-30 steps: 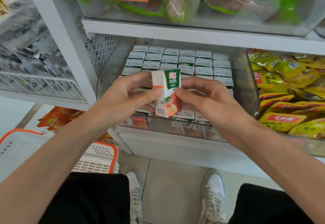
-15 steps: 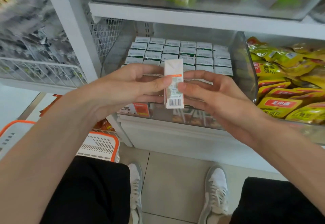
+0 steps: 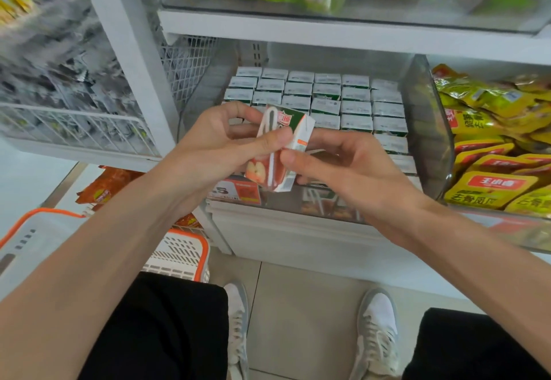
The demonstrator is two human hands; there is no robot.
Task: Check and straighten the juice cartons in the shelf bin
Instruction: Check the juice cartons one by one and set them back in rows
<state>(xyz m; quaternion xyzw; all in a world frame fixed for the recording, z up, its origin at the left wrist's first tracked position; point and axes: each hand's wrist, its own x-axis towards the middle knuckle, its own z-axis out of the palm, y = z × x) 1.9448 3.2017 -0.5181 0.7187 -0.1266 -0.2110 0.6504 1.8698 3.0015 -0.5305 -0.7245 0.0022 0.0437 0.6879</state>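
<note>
Head view: left hand (image 3: 222,144) and right hand (image 3: 343,168) both pinched tilted juice carton (image 3: 275,150), frame centre, above stocked shelf bin (image 3: 426,129); straw side showed.

The person had bare forearms with no sleeves in view, a left hand (image 3: 214,144) and right hand (image 3: 351,177) without rings, black trousers (image 3: 167,329), and grey-and-white laced trainers (image 3: 377,335).

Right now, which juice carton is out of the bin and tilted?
The juice carton with the apple picture and attached straw, pinched between the left hand and right hand. The other cartons stand upright in rows in the bin.
</note>
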